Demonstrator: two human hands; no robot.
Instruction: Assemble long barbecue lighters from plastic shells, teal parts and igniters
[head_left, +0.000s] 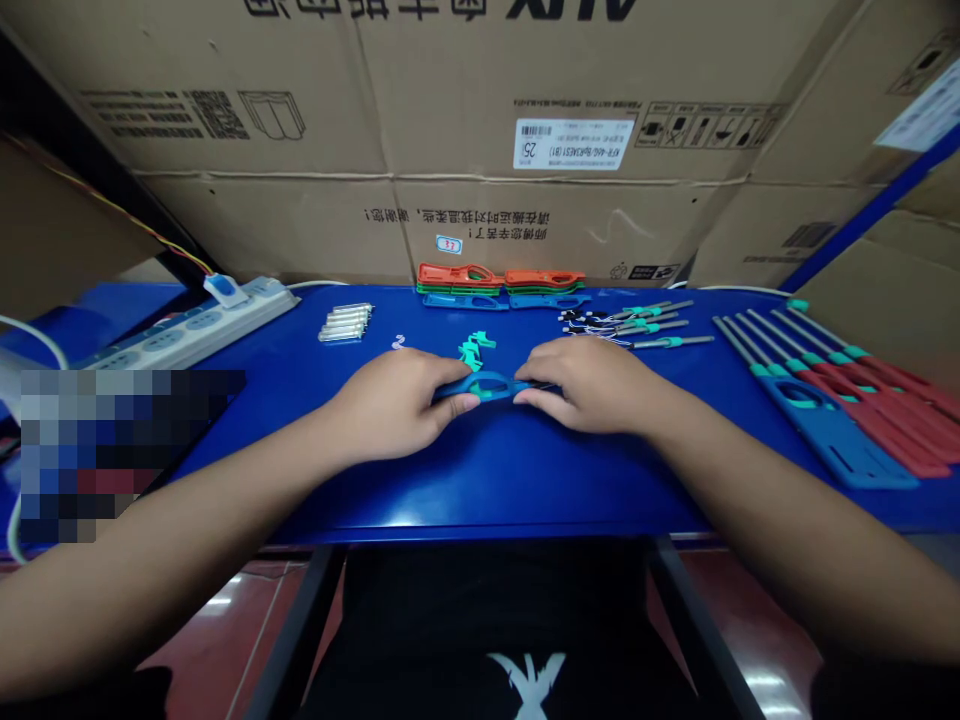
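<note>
Between my hands is a blue lighter casing (495, 382) with an oval opening, held just above the table. My left hand (397, 400) is closed on its left end, thumb below and fingers above. At the other end, my right hand (589, 380) pinches the casing; a dark piece shows by its fingertips, too small to make out. Just behind lie several small green plastic parts (471, 350). Metal lighter rods with wires (652, 325) are beyond my right hand. A small pale spring-like piece (399, 341) rests behind my left hand.
Orange, green and blue casing halves (499, 285) are stacked at the back against a cardboard wall (450, 120). Several silvery cylinders (345, 322) lie back left, near a white power strip (195, 325). Long-nosed red lighters (877, 410) and a blue lighter (832, 430) lie at right.
</note>
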